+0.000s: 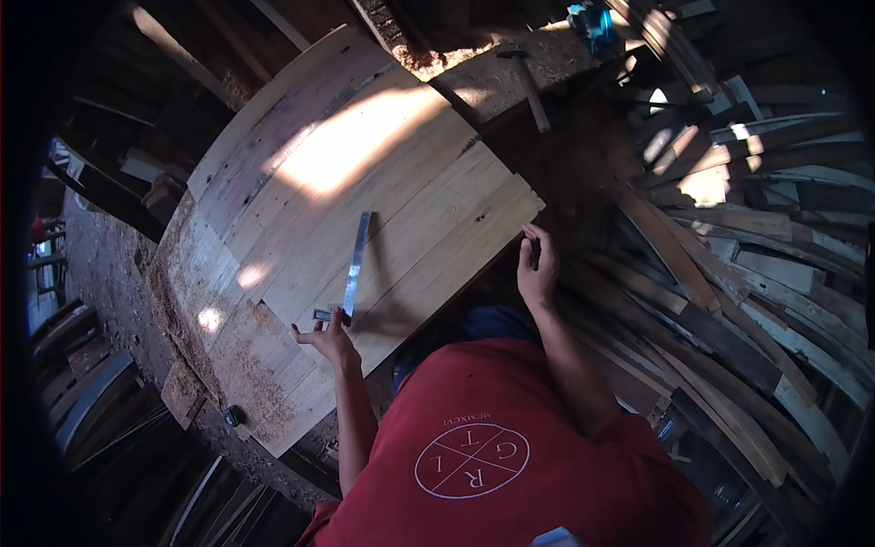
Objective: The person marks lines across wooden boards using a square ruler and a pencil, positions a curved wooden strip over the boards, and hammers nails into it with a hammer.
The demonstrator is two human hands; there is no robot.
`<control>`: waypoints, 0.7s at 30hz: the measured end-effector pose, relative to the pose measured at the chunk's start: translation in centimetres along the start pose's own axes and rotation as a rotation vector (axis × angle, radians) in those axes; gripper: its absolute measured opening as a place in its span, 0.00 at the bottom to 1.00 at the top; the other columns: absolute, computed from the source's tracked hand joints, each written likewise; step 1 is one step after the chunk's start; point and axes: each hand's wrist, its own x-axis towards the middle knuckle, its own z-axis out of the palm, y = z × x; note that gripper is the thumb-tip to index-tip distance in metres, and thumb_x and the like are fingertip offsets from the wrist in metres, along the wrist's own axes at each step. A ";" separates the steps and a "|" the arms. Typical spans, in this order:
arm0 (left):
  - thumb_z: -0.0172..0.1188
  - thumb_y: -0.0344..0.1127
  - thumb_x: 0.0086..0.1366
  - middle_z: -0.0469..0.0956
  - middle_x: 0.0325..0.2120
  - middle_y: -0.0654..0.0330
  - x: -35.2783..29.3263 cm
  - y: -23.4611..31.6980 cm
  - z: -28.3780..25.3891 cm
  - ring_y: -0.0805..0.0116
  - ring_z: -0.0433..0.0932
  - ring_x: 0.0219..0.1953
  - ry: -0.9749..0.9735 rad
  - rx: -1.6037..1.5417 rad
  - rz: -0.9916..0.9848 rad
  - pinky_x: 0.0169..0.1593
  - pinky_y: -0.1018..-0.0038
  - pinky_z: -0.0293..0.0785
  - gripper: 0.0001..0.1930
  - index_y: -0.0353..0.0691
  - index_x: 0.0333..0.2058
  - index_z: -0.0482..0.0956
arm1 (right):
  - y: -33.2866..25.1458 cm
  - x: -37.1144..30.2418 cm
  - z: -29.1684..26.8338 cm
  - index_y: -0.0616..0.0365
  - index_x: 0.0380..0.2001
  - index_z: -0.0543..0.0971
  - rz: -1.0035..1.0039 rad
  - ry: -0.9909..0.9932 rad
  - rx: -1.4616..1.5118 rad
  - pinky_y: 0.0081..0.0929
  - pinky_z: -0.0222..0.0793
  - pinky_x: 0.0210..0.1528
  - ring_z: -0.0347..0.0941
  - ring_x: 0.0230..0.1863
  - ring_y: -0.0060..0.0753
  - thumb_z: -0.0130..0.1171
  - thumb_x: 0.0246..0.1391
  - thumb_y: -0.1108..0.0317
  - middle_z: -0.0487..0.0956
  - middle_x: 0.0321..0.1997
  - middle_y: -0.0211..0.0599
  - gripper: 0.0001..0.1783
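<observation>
My left hand [334, 345] grips a try square by its short stock, thumb and fingers closed round it. The square's long metal blade [358, 264] points away from me above a wide panel of joined wooden boards [437, 223], casting a shadow on it. At the panel's right near corner is my right hand [540, 264], fingers partly bent and apart from the thumb, with nothing in it. Whether its fingertips touch the panel's edge I cannot tell.
Sawdust and shavings [246, 360] cover the panel's left end, near a small green-and-black tape measure [234, 416]. Beyond the panel lie a hammer [529, 89] and a blue tool [594, 29]. Stacked timber planks [729, 255] crowd the right side.
</observation>
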 end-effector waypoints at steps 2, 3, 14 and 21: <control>0.68 0.28 0.69 0.74 0.55 0.51 0.7 1.0 -1.0 0.60 0.81 0.48 0.039 -0.103 -0.038 0.55 0.61 0.79 0.38 0.41 0.72 0.57 | 1.1 -1.3 -2.8 0.63 0.55 0.79 0.090 0.055 0.068 0.36 0.76 0.60 0.83 0.55 0.42 0.55 0.69 0.75 0.85 0.53 0.46 0.14; 0.67 0.28 0.70 0.75 0.53 0.51 1.7 0.9 -2.6 0.59 0.81 0.49 -0.032 -0.200 -0.155 0.56 0.61 0.80 0.33 0.40 0.69 0.60 | 1.7 -1.6 -3.8 0.63 0.55 0.79 0.120 0.054 0.071 0.35 0.77 0.59 0.83 0.55 0.41 0.54 0.70 0.75 0.85 0.53 0.47 0.13; 0.66 0.34 0.73 0.80 0.44 0.56 -6.7 -1.9 5.2 0.66 0.82 0.49 -0.766 0.087 -0.347 0.53 0.64 0.86 0.14 0.35 0.49 0.73 | 8.2 5.0 -3.9 0.62 0.55 0.79 0.122 -0.166 0.056 0.36 0.76 0.61 0.83 0.56 0.42 0.57 0.69 0.71 0.86 0.53 0.46 0.14; 0.72 0.39 0.68 0.82 0.38 0.54 -9.6 -3.0 16.0 0.67 0.81 0.39 -0.584 0.325 -0.105 0.45 0.67 0.83 0.19 0.32 0.44 0.75 | 12.1 12.2 -1.1 0.59 0.57 0.79 0.097 -0.332 0.089 0.39 0.74 0.60 0.80 0.58 0.42 0.68 0.64 0.63 0.84 0.56 0.43 0.21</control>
